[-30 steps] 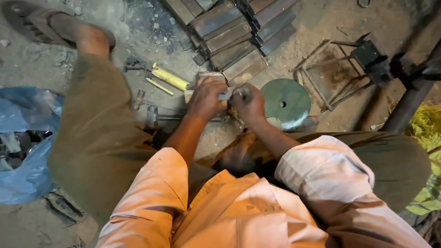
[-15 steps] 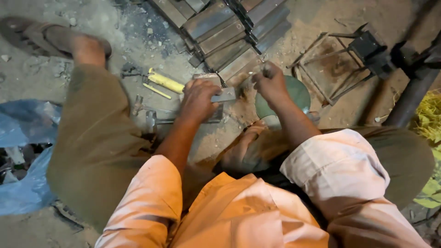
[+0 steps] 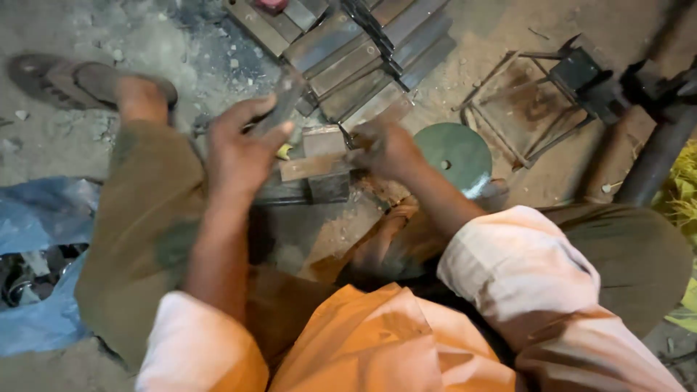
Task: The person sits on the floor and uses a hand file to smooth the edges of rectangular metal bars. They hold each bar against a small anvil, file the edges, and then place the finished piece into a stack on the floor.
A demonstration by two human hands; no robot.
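Dusty concrete floor fills the head view, with a stack of grey metal strips (image 3: 363, 51) at the top. Left hand (image 3: 243, 149) is raised, fingers grasping a short grey metal bar (image 3: 279, 105), blurred. Right hand (image 3: 388, 149) grips a flat rusty metal strip (image 3: 312, 167) lying over a dark steel block (image 3: 327, 185). I judge it as a shaping step. A crumpled blue plastic bag (image 3: 40, 225) lies at left, without visible label; a green round disc (image 3: 454, 152) lies just beside the right hand.

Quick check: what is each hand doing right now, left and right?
Left hand: closed around a flat metal bar, lifted off the ground.
Right hand: closed on a flat metal strip; blurred.
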